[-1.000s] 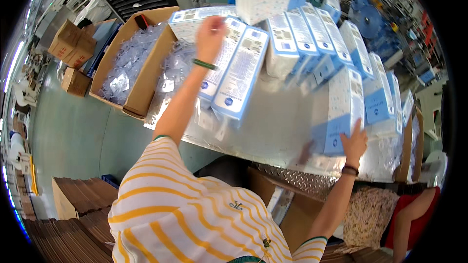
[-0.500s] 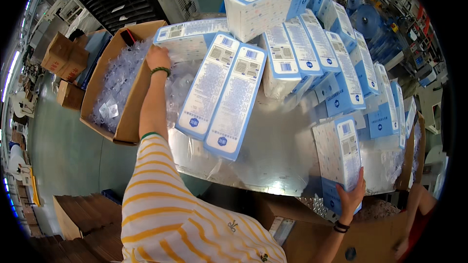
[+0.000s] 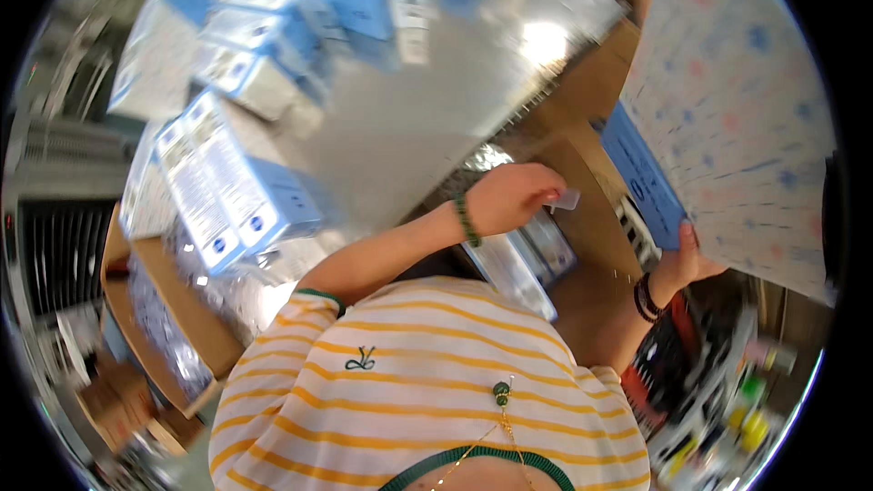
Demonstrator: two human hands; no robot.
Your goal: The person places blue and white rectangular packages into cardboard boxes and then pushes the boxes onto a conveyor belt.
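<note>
While the left hand point(image 3: 511, 200) pinches a pale scrap point(image 3: 566, 199), fingers together, the right hand point(image 3: 684, 267) clamps its fingers on a box point(image 3: 727, 118).

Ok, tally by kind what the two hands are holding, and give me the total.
Blue-and-white box, in the right hand: 1
Small translucent piece, in the left hand: 1
Total: 2

Glare is whitening the table point(image 3: 409, 100) beyond the left grip point(image 3: 516, 200); motion is smearing the boxes point(image 3: 364, 5) farther left, and fisheye distortion is bending edges toward the dark rim.
</note>
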